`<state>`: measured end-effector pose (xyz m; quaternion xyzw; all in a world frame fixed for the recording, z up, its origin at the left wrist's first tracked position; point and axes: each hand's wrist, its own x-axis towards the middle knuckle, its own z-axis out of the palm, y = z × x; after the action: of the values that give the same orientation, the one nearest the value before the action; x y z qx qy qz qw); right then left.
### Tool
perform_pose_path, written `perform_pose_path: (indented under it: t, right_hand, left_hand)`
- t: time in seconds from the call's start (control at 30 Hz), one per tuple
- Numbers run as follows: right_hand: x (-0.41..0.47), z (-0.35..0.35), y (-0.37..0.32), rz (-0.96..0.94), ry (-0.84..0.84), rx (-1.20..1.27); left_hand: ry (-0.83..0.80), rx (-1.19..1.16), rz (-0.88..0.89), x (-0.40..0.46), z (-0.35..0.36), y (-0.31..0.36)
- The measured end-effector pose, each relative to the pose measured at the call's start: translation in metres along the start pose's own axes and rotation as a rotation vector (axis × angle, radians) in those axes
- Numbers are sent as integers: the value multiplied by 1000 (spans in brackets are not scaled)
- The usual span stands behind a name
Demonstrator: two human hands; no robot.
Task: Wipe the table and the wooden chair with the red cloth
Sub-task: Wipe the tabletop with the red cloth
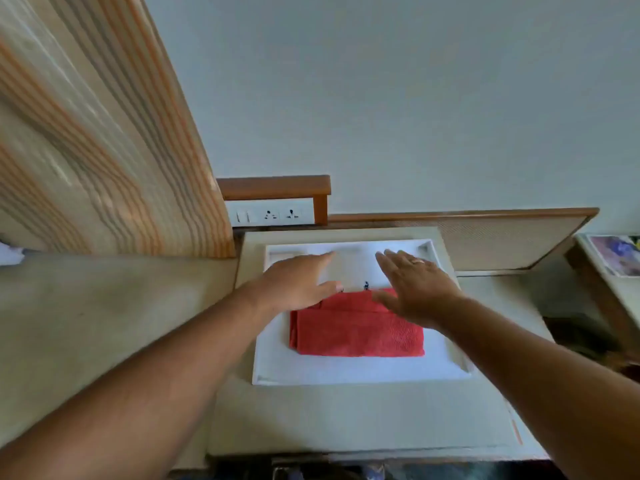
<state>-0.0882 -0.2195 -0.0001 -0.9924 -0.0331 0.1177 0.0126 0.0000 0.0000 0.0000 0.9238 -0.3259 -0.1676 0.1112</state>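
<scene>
My left hand (298,278) and my right hand (415,285) are both spread open and flat in the middle of the frame, holding nothing. The folded red cloth (356,327) lies just below them, on a white tray (346,374) on the desk (329,417). A striped curtain (90,133) hangs at the upper left.

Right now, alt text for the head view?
Two open hands, left hand and right hand, reach out above a folded red cloth lying in a white tray on a pale table, against a wall with sockets.
</scene>
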Motion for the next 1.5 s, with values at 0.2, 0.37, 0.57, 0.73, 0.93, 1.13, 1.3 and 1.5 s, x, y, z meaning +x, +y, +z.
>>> perform_pose_path:
  t: [0.2, 0.37, 0.57, 0.73, 0.93, 1.13, 1.3, 1.5]
  right_hand:
    - [-7, 30, 9, -56, -97, 98]
    - [10, 15, 9, -101, -241, 66]
    - [33, -46, -6, -244, -548, 570]
    - [55, -99, -107, -431, -506, 918]
    - [110, -49, -267, -386, -528, 929]
    - [180, 42, -383, -195, -549, 651]
    - [192, 95, -435, -602, -26, -73]
    - [226, 142, -499, -1010, -50, -187]
  left_hand:
    - [76, 233, 184, -22, 59, 4]
    - [-21, 39, 50, -14, 51, 8]
    - [-55, -649, -163, -68, -17, -14]
    - [285, -1103, -301, -167, -59, -81]
    - [638, -1426, -628, -258, -6, -209]
    - [593, -1262, -865, -265, 53, -336]
    - [633, -437, -1012, -290, 82, -422]
    - [473, -92, -1254, -337, 156, -459]
